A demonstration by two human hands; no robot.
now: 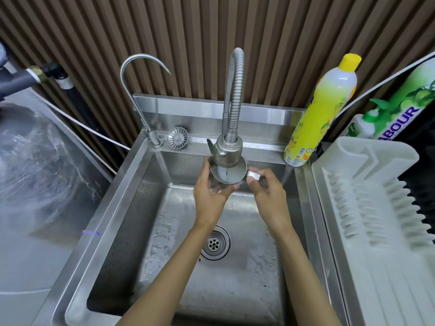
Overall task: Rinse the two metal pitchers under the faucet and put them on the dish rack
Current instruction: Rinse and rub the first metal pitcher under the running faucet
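Observation:
One small metal pitcher [231, 175] is held upright over the steel sink [150, 208], right under the head of the flexible faucet [227, 149]. A thin stream of water falls into it and it holds whitish water. My left hand [210, 196] cups the pitcher's body from the left and below. My right hand [266, 191] pinches the pitcher's handle on its right side. I see no second pitcher. The white plastic dish rack [376, 208] stands to the right of the sink with nothing on it.
A yellow dish soap bottle [322, 109] stands on the sink's back right corner. A thin gooseneck tap [141, 95] and a loose strainer [177, 138] sit at the back left. The drain [214, 242] lies under my forearms. A plastic-wrapped surface [35, 165] is to the left.

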